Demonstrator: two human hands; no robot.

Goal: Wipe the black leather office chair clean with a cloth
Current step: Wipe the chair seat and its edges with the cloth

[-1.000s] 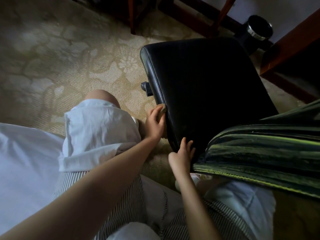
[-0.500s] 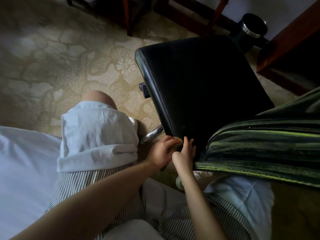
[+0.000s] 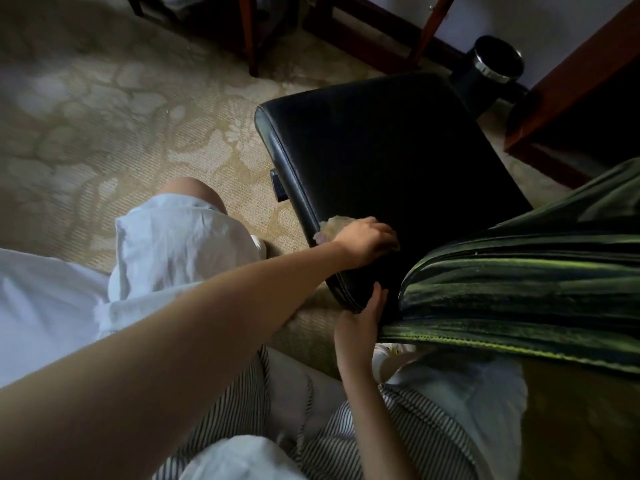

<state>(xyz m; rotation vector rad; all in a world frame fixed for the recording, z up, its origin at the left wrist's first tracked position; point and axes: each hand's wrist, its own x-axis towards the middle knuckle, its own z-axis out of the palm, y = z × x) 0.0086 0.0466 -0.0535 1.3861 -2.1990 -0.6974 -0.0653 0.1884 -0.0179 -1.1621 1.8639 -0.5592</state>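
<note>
Nearest, a striped garment (image 3: 225, 403) across the lap, and at the left a white trouser leg (image 3: 180, 247) rolled above a bare knee (image 3: 194, 194), all over a patterned carpet (image 3: 104, 133). Touching the near corner of the black leather chair seat (image 3: 398, 150) with the right grip (image 3: 360, 322), released, fingers straight up against the stitched edge. A little farther on, pressing a pale crumpled cloth (image 3: 329, 228) onto the seat's top, just inside its left edge, with the left grip (image 3: 365, 242), clenched over it. To the right of both, a green striped fabric (image 3: 519, 289) draped over the seat's near right part. Farther off, beyond the seat's far corner, a black bin (image 3: 498, 62) with a shiny rim on the floor, near a reddish wooden table (image 3: 571, 77) at the right. Dark wooden legs (image 3: 249, 36) along the top.
</note>
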